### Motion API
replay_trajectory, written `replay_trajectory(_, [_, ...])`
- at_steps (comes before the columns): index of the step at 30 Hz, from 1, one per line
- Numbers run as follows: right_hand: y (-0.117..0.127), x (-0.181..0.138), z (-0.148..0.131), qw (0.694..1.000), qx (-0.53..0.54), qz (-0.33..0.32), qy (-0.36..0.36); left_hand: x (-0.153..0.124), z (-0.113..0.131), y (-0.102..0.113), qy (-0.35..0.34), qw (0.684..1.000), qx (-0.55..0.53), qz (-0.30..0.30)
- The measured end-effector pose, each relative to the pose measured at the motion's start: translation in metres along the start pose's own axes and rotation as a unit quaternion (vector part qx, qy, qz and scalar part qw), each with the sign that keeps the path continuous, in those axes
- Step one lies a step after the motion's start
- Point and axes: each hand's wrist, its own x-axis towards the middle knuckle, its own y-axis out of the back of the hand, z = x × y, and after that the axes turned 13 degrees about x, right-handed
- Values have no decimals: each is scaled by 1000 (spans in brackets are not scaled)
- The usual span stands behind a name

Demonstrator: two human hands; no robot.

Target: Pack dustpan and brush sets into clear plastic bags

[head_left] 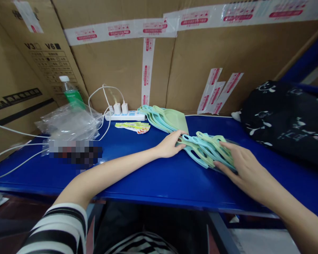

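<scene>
Fanned stack (209,146) of pale green and blue plastic pieces sits between both hands at the blue surface (148,180), right of centre. Left hand (171,144): fingers grasping the handle end of the stack. Right hand (241,165): fingers clasping the opposite end, thumb on the near side. Second stack (176,120) lies behind, beside a white power strip (135,116). Clear plastic bags (69,121) noted at left; dark patterned fabric (283,123) at right.

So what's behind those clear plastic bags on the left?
A bottle with a white cap and green label, and printed cardboard beyond it. The clear plastic bags cover the bottle's lower part, so its base can't be seen.
</scene>
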Motion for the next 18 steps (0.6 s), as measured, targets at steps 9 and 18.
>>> replay_trajectory(9, [-8,-2,-2,997,-67,0,36,-26,32,15,6,949,316,-16])
replay_trajectory(18, [-24,8,-10,993,-110,22,37,-95,42,43,-133,850,498,-111])
